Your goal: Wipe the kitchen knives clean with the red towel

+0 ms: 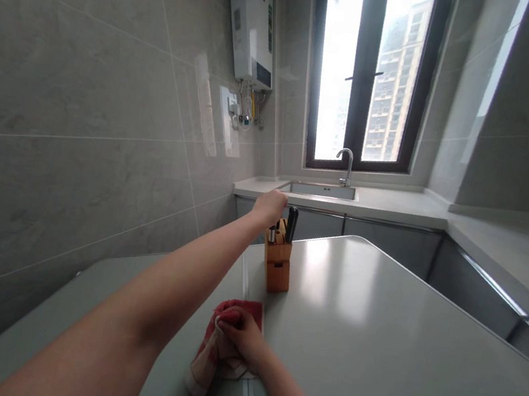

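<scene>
**Left hand is hanging at the top of an upright brown wooden knife block**

From where I'm standing, the block is sitting on the glossy grey-green table, just right of the pale seam strip, its long axis running upright. Its slotted top is lying below and slightly right of the left fingers, and a slim black knife handle is jutting up just beside them. The left hand is clearly the nearer one. Its arm is stretching out almost straight, the back of the hand facing the person and the fingers curling inward; whether they are gripping a handle I cannot tell, because the hand is hiding it. Closer in, the right hand is resting low, its forearm slanting up from the right, thumb and fingers pinching a bunched red-and-cream cloth lying over the seam.
</scene>
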The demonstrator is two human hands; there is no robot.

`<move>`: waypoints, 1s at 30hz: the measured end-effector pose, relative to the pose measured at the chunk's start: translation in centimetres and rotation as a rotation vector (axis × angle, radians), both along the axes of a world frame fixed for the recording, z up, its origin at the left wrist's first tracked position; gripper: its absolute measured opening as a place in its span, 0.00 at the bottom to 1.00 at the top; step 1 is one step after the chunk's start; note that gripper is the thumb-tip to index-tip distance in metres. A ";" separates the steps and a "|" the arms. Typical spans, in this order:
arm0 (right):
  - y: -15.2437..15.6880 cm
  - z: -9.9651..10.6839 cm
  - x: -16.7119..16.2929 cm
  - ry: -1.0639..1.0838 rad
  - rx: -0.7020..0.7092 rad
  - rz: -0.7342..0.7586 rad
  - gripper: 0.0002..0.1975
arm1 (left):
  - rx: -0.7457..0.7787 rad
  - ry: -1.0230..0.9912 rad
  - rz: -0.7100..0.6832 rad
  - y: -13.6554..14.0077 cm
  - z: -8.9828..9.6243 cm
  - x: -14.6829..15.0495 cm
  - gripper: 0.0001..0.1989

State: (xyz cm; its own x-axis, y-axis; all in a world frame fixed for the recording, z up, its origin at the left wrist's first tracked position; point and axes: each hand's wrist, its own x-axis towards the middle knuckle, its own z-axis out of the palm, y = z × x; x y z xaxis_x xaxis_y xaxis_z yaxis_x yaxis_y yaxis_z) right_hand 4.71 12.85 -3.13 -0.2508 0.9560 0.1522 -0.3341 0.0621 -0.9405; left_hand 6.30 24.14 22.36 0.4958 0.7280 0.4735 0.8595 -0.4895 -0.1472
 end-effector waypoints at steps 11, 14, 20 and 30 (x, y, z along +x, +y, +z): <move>-0.1 0.4 0.4 -0.114 0.081 -0.016 0.15 | 0.463 -0.604 -0.333 -5.1 6.7 -5.2 0.07; 0.0 0.3 0.4 -0.118 0.118 -0.015 0.14 | 0.417 -0.972 -0.328 -7.4 4.2 -8.6 0.08; 0.1 0.0 0.3 -0.091 0.102 -0.018 0.13 | -0.327 -1.635 -0.281 -10.1 -7.2 -14.6 0.09; 1.0 -0.8 0.1 0.188 -0.100 -0.012 0.16 | -0.816 -2.100 -0.026 -13.2 -25.5 -20.1 0.12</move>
